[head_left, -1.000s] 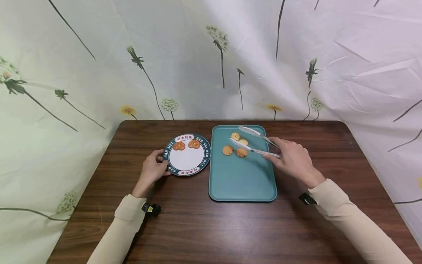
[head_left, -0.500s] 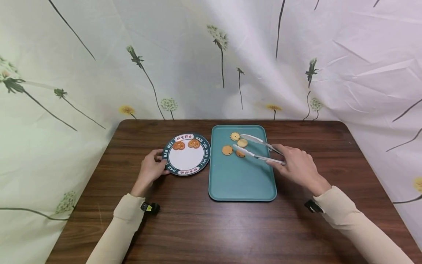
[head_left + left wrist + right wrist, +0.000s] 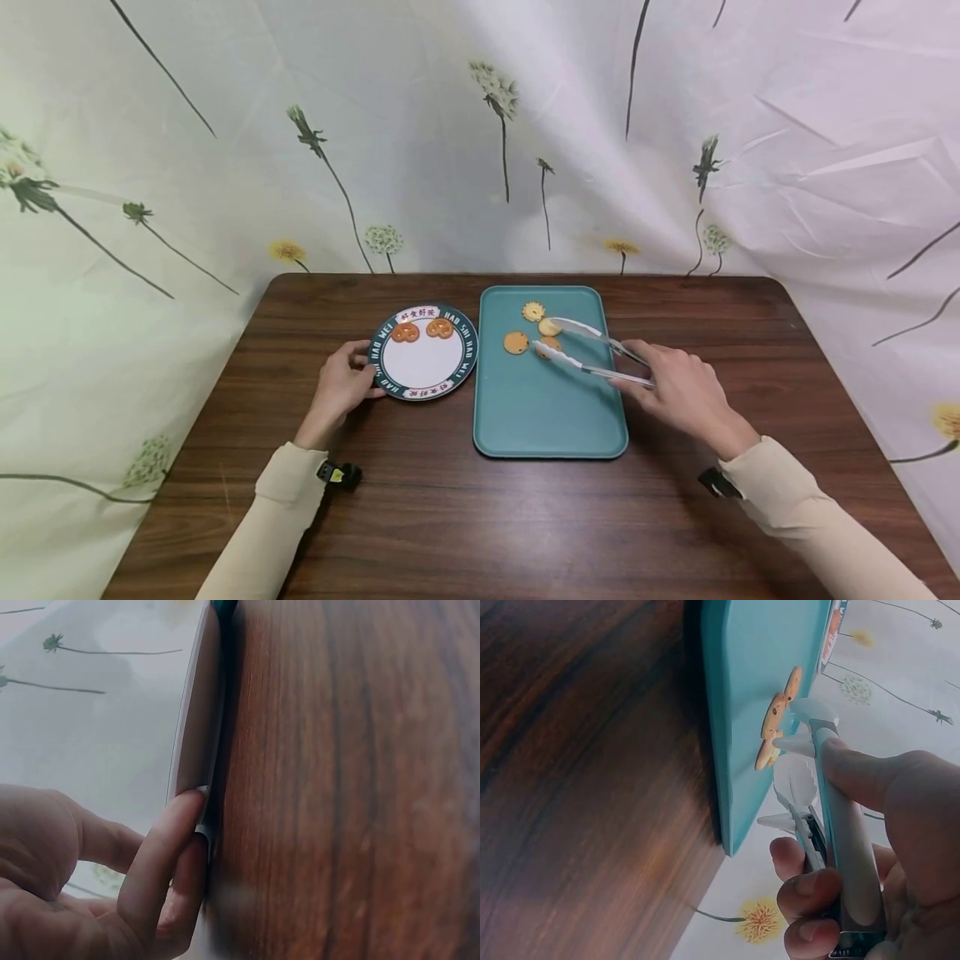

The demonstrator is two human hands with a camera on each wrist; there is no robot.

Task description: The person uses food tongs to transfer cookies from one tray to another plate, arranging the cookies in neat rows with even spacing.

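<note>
At the left, my left hand (image 3: 344,386) grips the rim of a round plate (image 3: 469,360) with a dark green lettered border. Its fingers (image 3: 161,862) reach the plate's underside in the left wrist view. Two pretzels (image 3: 406,332) lie on the plate's far half. My right hand (image 3: 686,393) holds metal tongs (image 3: 597,370), whose arms are spread over the teal tray (image 3: 551,417). Between and beside the tong tips are a pale round cookie (image 3: 549,327) and a partly covered chocolate-chip cookie (image 3: 548,345). Another chip cookie (image 3: 515,342) and a scalloped cookie (image 3: 533,311) lie to their left.
The brown wooden table (image 3: 420,517) carries both plate and tray, which sit side by side almost touching. A white curtain (image 3: 435,150) printed with dandelions hangs behind the table's far edge.
The tongs have come down and slightly right, toward the pale cookie and the chip cookie below it. My right hand shifted right and nearer; the left hand and plate have stayed about where they were.
</note>
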